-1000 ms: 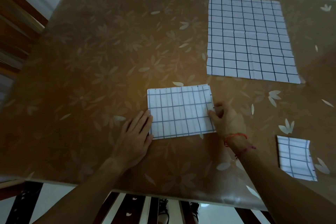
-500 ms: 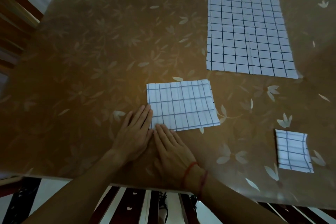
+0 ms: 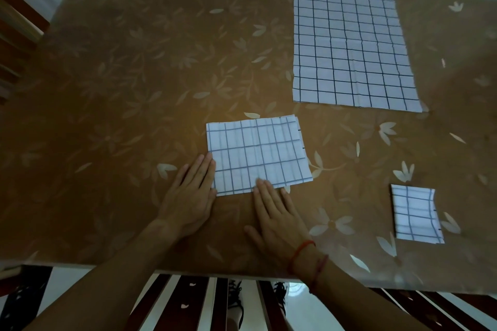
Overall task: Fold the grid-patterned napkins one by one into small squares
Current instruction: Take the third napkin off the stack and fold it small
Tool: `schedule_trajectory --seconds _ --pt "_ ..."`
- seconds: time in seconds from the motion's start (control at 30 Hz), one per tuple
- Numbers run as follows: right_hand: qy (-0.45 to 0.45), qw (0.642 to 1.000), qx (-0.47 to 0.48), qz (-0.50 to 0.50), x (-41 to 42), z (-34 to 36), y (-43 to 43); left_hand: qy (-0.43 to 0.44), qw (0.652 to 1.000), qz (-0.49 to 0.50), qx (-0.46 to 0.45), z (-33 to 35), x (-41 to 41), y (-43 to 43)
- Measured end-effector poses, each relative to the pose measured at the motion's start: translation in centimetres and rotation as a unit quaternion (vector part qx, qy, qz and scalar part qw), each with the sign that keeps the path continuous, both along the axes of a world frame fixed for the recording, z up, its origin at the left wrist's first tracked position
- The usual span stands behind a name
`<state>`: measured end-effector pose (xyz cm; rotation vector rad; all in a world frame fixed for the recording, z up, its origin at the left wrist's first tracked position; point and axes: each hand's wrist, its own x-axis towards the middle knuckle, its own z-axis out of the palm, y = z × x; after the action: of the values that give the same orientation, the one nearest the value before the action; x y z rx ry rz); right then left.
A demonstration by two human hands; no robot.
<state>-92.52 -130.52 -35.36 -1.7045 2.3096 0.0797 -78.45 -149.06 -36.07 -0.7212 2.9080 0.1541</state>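
Head camera looks steeply down, close above table.

table: half-folded napkin laid at centre | flat napkin laid at its 1 o'clock, apart | square laid at its 4 o'clock, well apart | left hand placed at its 8 o'clock corner, touching | right hand placed at its 6 o'clock edge, fingertips on it

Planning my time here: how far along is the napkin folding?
One looks done: a small folded square lies at the right. One is in hand: the middle napkin is a folded rectangle, not yet a small square, with the left hand and right hand flat at its near edge. One is left: the large napkin lies unfolded at the back.
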Motion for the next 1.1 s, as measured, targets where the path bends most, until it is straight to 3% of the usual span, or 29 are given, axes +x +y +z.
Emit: schedule_trajectory --seconds 0.27,0.57,0.73,0.83,0.97,1.1 --pt "0.046 0.994 0.007 -0.099 -3.3 0.5 3.8 -0.026 0.999 -0.005 -0.018 0.4 -0.2 -0.1" --pt "0.045 0.988 -0.024 -0.146 -2.8 0.3 3.6 -0.037 0.999 0.001 -0.012 0.8 -0.5 0.0" --pt "-0.045 0.973 -0.104 -0.202 -5.2 1.8 1.5 -0.04 0.999 0.014 -0.006 1.1 -0.8 -0.1" --pt "-0.105 0.938 -0.137 -0.301 -7.8 2.9 -1.0 -0.036 0.999 0.018 0.005 1.2 -1.0 0.0" --pt "-0.204 0.887 -0.122 -0.396 -10.6 3.1 -4.0 -0.031 0.999 0.02 0.013 1.4 -1.0 0.0" --pt "-0.226 0.867 -0.11 -0.43 -11.4 3.9 -6.2 -0.029 0.999 0.019 0.017 1.2 -1.0 0.1"
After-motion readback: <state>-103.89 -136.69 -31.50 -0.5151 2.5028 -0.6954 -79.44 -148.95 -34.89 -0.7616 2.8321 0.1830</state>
